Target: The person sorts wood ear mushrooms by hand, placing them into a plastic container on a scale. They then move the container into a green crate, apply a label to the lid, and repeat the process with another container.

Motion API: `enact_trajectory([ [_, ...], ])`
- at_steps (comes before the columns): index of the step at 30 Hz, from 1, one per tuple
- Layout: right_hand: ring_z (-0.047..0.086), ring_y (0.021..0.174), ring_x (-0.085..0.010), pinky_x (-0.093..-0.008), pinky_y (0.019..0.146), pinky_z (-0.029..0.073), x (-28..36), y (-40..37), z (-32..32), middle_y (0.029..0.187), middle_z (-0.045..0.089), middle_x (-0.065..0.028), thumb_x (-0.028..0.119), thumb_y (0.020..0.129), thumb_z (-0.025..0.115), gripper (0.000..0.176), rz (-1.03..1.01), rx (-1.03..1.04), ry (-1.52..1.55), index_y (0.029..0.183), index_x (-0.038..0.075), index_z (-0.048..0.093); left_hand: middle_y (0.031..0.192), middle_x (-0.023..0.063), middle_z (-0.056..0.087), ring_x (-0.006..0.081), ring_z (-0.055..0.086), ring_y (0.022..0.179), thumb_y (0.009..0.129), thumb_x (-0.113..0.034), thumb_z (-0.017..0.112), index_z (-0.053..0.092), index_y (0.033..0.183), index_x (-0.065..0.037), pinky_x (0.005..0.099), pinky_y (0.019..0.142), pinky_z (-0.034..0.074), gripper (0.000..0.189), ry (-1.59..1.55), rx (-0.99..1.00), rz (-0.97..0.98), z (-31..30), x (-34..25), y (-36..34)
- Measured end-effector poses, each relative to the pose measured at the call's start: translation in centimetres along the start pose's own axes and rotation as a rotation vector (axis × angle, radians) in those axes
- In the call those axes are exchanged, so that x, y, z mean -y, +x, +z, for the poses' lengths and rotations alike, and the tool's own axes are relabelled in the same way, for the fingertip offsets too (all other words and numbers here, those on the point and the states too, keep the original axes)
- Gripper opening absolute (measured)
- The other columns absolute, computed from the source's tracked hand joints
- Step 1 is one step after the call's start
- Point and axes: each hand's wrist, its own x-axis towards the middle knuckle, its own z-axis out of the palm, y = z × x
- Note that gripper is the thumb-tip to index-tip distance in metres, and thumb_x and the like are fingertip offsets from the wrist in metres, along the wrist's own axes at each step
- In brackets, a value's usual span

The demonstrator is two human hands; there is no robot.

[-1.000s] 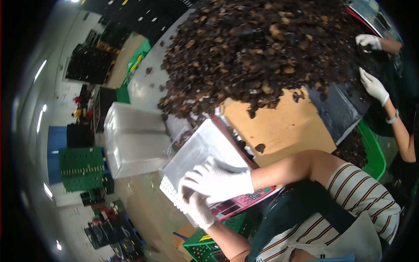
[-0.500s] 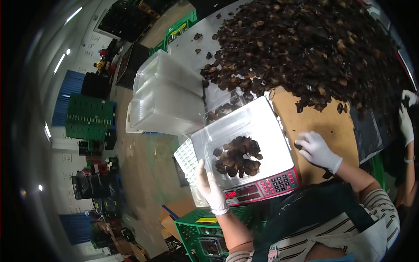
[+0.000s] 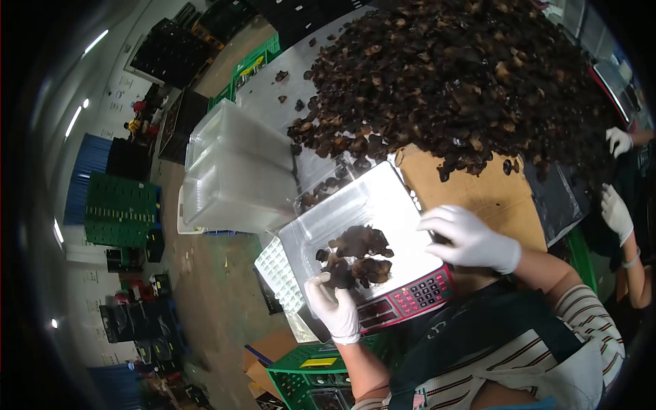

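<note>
A clear plastic tray (image 3: 305, 239) lies on a white-topped scale (image 3: 404, 225) with a red front panel. Inside it is a small heap of dark brown wood ear mushrooms (image 3: 360, 242). My left hand (image 3: 333, 311), in a white glove, reaches over the tray's near edge, thumb and fingers closed on a mushroom at the heap's near side. Over the scale's right edge is my right hand (image 3: 473, 240), also gloved, fingers curled round a dark piece that looks like another mushroom and is mostly hidden.
A large pile of mushrooms (image 3: 465, 82) covers the table's far side, with brown cardboard (image 3: 471, 195) before it. Stacked clear trays (image 3: 236, 171) and a label sheet (image 3: 279, 273) stand left. A green crate (image 3: 307, 369) sits below. Another person's gloved hands (image 3: 617, 212) are at right.
My left hand has moved from the tray's edge onto the mushrooms, which now lie differently. My right hand has come left from the cardboard to the scale. The view has shifted slightly.
</note>
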Motion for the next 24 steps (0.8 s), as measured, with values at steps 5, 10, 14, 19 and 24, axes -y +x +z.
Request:
enact_trajectory([
  [5, 0.061, 0.077, -0.0316, -0.0419, 0.066, 0.049, -1.6, -9.5, -3.3, 0.086, 0.057, -0.0107, 0.024, 0.077, 0.069, 0.023, 0.328, 0.493, -0.381, 0.093, 0.010, 0.059, 0.108, 0.0103, 0.052, 0.0202, 0.050, 0.105, 0.068, 0.014, 0.040, 0.051, 0.110, 0.001, 0.0300, 0.101, 0.034, 0.046, -0.066, 0.017, -0.017, 0.0, -1.6, 0.1],
  [10, 0.061, 0.076, -0.0314, -0.0401, 0.065, 0.050, -3.4, -15.5, -1.7, 0.085, 0.057, -0.0119, 0.018, 0.075, 0.072, 0.020, 0.434, 0.492, -0.209, 0.089, 0.009, 0.060, 0.114, 0.0097, 0.056, 0.0240, 0.050, 0.114, 0.064, 0.010, 0.040, 0.054, 0.114, -0.004, 0.0418, 0.110, 0.021, 0.053, 0.102, 0.136, 0.041, 0.0, -1.8, 0.5],
  [14, 0.060, 0.072, -0.0276, -0.0376, 0.063, 0.050, -2.2, -10.0, -0.9, 0.086, 0.057, -0.0116, 0.016, 0.078, 0.069, 0.018, 0.361, 0.140, 0.043, 0.090, 0.006, 0.061, 0.113, 0.0071, 0.059, 0.0249, 0.051, 0.115, 0.065, 0.005, 0.046, 0.058, 0.110, -0.010, 0.0527, 0.112, 0.011, 0.050, 0.313, 0.220, 0.126, 0.0, -2.0, 0.5],
  [19, 0.061, 0.092, -0.0274, -0.0338, 0.076, 0.052, 2.8, -1.2, 2.1, 0.110, 0.057, -0.0154, 0.010, 0.080, 0.067, 0.029, 0.145, -0.034, 0.433, 0.107, 0.003, 0.059, 0.116, 0.0077, 0.058, 0.0260, 0.050, 0.117, 0.064, 0.005, 0.046, 0.056, 0.114, -0.010, 0.0528, 0.112, 0.010, 0.054, 0.324, 0.218, 0.106, 0.1, -2.5, 0.3],
  [24, 0.053, 0.114, -0.0326, -0.0372, 0.095, 0.044, -1.7, 1.7, 3.2, 0.123, 0.053, -0.0189, 0.009, 0.084, 0.061, 0.039, 0.131, -0.162, 0.253, 0.121, 0.003, 0.054, 0.122, 0.0152, 0.052, 0.0320, 0.045, 0.121, 0.062, 0.010, 0.042, 0.047, 0.128, -0.002, 0.0467, 0.112, 0.017, 0.068, 0.095, 0.179, 0.075, -0.2, -1.1, 0.0],
])
